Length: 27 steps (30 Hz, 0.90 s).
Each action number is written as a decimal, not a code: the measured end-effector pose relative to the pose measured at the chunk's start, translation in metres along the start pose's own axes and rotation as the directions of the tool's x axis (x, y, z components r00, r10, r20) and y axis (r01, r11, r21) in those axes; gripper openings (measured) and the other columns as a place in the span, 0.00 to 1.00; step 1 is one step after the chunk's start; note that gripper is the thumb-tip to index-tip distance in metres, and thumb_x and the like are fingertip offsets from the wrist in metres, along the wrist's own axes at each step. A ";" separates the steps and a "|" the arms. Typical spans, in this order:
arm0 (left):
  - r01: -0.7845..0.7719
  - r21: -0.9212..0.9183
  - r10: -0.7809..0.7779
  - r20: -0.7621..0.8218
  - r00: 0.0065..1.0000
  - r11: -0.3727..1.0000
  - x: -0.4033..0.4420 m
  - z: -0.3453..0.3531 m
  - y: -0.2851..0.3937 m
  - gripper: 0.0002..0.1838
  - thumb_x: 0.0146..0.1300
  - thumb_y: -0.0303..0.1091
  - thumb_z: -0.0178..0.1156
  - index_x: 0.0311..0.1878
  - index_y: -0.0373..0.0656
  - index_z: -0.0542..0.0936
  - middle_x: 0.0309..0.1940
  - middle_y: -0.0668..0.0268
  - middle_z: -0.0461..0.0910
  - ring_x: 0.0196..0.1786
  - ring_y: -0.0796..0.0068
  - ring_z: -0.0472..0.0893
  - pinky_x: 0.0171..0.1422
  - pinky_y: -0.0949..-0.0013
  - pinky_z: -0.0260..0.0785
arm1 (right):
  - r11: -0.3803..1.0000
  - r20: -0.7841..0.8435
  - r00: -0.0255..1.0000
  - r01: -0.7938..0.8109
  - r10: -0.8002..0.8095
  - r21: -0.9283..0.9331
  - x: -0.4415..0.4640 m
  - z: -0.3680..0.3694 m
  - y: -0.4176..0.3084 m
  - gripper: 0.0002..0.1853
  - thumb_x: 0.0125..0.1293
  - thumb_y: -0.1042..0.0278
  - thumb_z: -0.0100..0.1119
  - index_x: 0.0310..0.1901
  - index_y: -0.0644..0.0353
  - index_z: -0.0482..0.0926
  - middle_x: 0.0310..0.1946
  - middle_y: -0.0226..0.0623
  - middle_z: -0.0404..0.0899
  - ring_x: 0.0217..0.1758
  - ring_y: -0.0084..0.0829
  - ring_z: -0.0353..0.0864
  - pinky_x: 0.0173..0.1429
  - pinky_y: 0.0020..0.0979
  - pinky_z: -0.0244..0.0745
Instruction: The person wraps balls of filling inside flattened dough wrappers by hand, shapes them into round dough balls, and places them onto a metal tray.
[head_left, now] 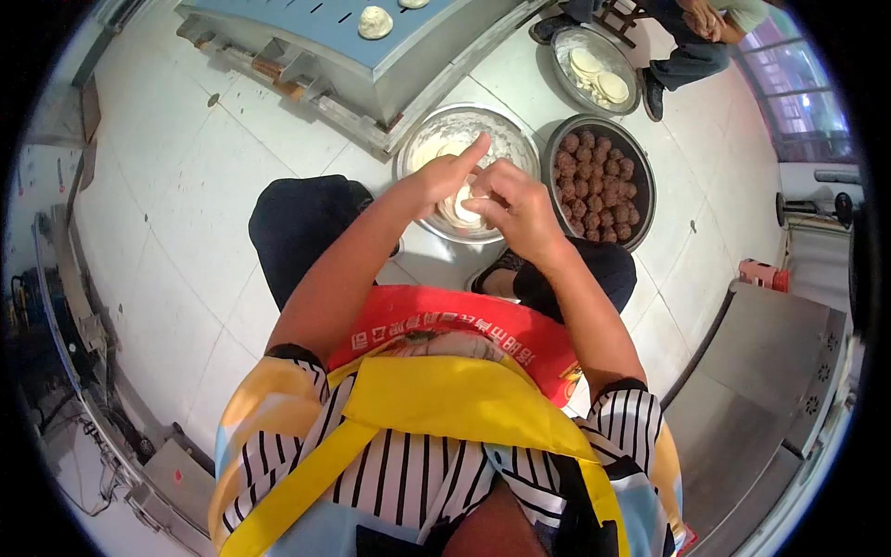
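Note:
Both of my hands meet above a steel bowl [527, 139] that is dusted white inside with flour. My left hand [434, 183] is curled under a pale piece of dough [463, 206], its thumb pointing up and away from me. My right hand [520, 206] has its fingers bent and pinched at the right edge of the same dough. Whether anything is inside the dough is hidden by the fingers. Just right of the bowl, round brown filling balls [594, 186] sit in a dark pan [647, 213].
A second bowl [563, 82] with flat dough rounds [611, 87] stands beyond the pan, near a seated person's legs [691, 63]. Ahead left, a metal-sided unit [371, 88] carries shaped dough pieces [375, 22] on its blue top. A steel cabinet [742, 371] is at right.

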<state>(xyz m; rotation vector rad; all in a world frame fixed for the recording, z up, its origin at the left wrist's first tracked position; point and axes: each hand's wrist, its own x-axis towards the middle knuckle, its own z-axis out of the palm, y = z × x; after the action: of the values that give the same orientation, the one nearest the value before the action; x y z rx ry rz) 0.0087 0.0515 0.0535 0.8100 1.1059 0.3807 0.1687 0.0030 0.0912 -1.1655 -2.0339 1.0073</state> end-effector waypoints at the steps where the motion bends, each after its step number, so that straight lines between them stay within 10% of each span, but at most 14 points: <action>1: 0.019 -0.042 -0.016 0.070 0.997 0.999 0.005 -0.002 -0.001 0.43 0.65 0.71 0.40 0.45 0.31 0.79 0.42 0.57 0.80 0.45 0.67 0.79 0.50 0.67 0.71 | 0.999 0.002 0.999 -0.046 0.046 0.020 0.001 -0.001 -0.010 0.14 0.53 0.70 0.69 0.40 0.62 0.78 0.36 0.41 0.74 0.35 0.39 0.76 0.41 0.33 0.73; 6: 0.124 -0.139 -0.079 0.293 0.953 0.983 0.005 -0.011 -0.001 0.46 0.63 0.73 0.38 0.60 0.34 0.69 0.49 0.54 0.77 0.47 0.63 0.82 0.43 0.57 0.81 | 0.992 -0.087 0.994 0.059 -0.068 -0.109 0.007 0.008 -0.004 0.15 0.51 0.70 0.70 0.41 0.62 0.79 0.33 0.40 0.75 0.34 0.42 0.77 0.38 0.34 0.72; 12: -0.101 -0.417 0.153 0.092 0.984 0.903 -0.003 0.009 -0.027 0.32 0.70 0.64 0.37 0.56 0.45 0.71 0.49 0.62 0.77 0.51 0.68 0.80 0.50 0.52 0.78 | 0.992 -0.215 0.969 -0.129 0.124 -0.009 0.013 0.006 0.008 0.11 0.52 0.70 0.68 0.36 0.65 0.80 0.30 0.41 0.74 0.31 0.37 0.76 0.36 0.33 0.71; 16: -0.125 -0.424 0.141 0.006 0.990 0.897 -0.008 0.008 -0.022 0.29 0.70 0.62 0.40 0.53 0.45 0.73 0.46 0.63 0.78 0.48 0.72 0.81 0.46 0.56 0.79 | 0.992 -0.166 0.979 -0.116 0.122 0.044 0.011 -0.006 -0.011 0.27 0.50 0.63 0.72 0.53 0.62 0.76 0.41 0.42 0.77 0.33 0.35 0.78 0.40 0.33 0.74; 20: -0.114 -0.507 0.163 0.055 0.985 0.854 -0.013 0.007 -0.009 0.29 0.68 0.60 0.47 0.54 0.41 0.74 0.46 0.62 0.80 0.47 0.73 0.81 0.43 0.62 0.78 | 0.870 -0.159 0.954 0.155 -0.255 -0.467 0.007 -0.001 0.007 0.41 0.46 0.48 0.74 0.58 0.68 0.71 0.56 0.51 0.73 0.52 0.49 0.78 0.57 0.39 0.72; 21: -0.149 -0.518 0.213 0.067 0.975 0.842 -0.009 0.011 -0.011 0.29 0.68 0.59 0.50 0.54 0.41 0.74 0.46 0.62 0.80 0.45 0.73 0.82 0.42 0.64 0.78 | 0.977 -0.180 0.980 0.050 -0.089 -0.208 0.006 0.010 0.003 0.43 0.47 0.43 0.71 0.55 0.73 0.70 0.57 0.58 0.71 0.59 0.56 0.72 0.62 0.41 0.67; 27: -0.078 -0.336 0.126 0.125 0.984 0.939 -0.018 0.015 -0.006 0.31 0.69 0.59 0.47 0.61 0.41 0.68 0.49 0.60 0.76 0.49 0.74 0.79 0.52 0.69 0.73 | 0.994 -0.311 0.945 -0.107 0.102 0.000 0.001 0.029 -0.002 0.31 0.56 0.48 0.67 0.49 0.72 0.76 0.49 0.58 0.77 0.53 0.51 0.77 0.56 0.40 0.72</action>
<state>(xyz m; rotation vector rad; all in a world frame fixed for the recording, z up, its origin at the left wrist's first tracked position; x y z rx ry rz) 0.0143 0.0301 0.0638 0.5880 0.8365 0.5692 0.1446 -0.0065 0.0770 -1.3601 -1.7499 0.7976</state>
